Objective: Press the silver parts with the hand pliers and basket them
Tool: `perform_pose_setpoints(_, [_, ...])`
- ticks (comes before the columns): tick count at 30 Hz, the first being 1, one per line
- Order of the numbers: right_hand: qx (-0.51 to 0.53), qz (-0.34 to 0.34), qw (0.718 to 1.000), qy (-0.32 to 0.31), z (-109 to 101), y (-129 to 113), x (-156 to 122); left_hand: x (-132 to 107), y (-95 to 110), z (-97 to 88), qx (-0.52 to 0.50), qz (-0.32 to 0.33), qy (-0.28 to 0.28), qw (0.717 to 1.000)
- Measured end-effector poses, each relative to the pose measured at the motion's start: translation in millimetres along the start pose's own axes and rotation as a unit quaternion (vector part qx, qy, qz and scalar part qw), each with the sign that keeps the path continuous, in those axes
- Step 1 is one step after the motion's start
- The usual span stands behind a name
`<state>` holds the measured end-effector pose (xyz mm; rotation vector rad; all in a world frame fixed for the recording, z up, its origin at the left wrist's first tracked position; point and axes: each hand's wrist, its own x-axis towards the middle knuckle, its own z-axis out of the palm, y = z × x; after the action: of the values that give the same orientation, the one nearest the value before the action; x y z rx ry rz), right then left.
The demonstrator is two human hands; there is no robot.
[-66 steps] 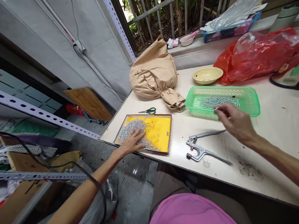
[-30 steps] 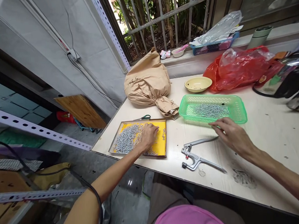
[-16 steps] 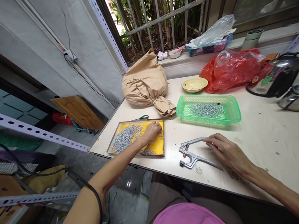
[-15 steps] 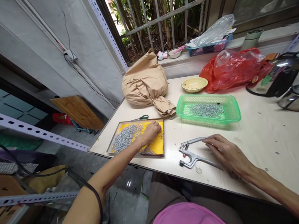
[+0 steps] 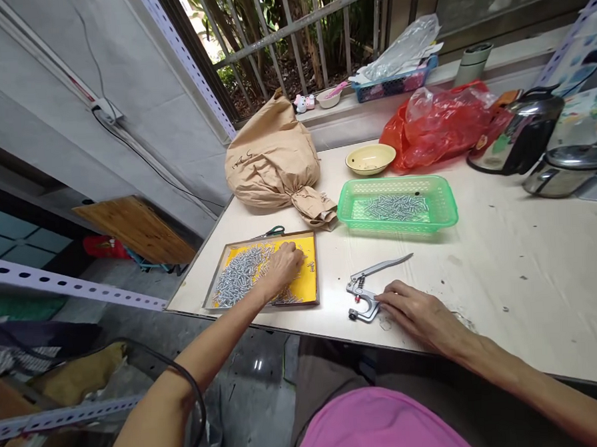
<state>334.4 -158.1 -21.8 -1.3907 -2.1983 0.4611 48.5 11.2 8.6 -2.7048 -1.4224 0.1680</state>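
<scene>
My left hand [image 5: 284,265] reaches into a shallow tray [image 5: 309,289] with a yellow bottom, fingers bent down and drawn together. What they pinch, if anything, is hidden. Beside it in the tray lies a heap of small silvery screw-like pieces [image 5: 238,276], with more scattered under the wrist. My right hand [image 5: 423,315] is on a pair of snap pliers [image 5: 361,291] lying on the table. Its fingers are together over the lower handle, which they cover, and the fingertips touch the frame. The upper handle stands spread away, outside the hand.
A green basket [image 5: 401,226] with similar metal pieces stands behind the pliers. Near it are a yellow bowl [image 5: 370,160], a brown paper sack [image 5: 272,161], a red plastic bag [image 5: 438,133] and a kettle [image 5: 519,135]. Green-handled scissors [image 5: 275,231] lie behind the tray.
My right hand has moved left and toward me, from between the handles onto the lower one. My left hand has shifted slightly inside the tray. The whole view has turned a little right.
</scene>
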Motion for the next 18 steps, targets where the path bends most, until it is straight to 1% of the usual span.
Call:
perform_pose_setpoints(6, [-0.005,-0.01,1.0,-0.006,1,-5,0,15,17,0.5,0.017,0.038,-0.033,0.999])
perform_pose_setpoints(8, [-0.008,-0.007,1.0,-0.01,1,-6,-2,21,20,1.6,0.023,0.03,-0.043,0.998])
perform_pose_setpoints(13, [-0.004,-0.003,1.0,-0.013,2,-7,-7,30,25,-2.2,-0.007,-0.027,-0.064,0.998])
perform_pose_setpoints(16, [-0.009,0.008,1.0,-0.012,0,-6,-8,28,28,-5.6,-0.012,-0.022,-0.072,0.997])
perform_pose_setpoints(18, [-0.02,0.023,1.0,-0.004,-2,-5,-8,25,28,-5.2,-0.017,-0.025,-0.062,0.998])
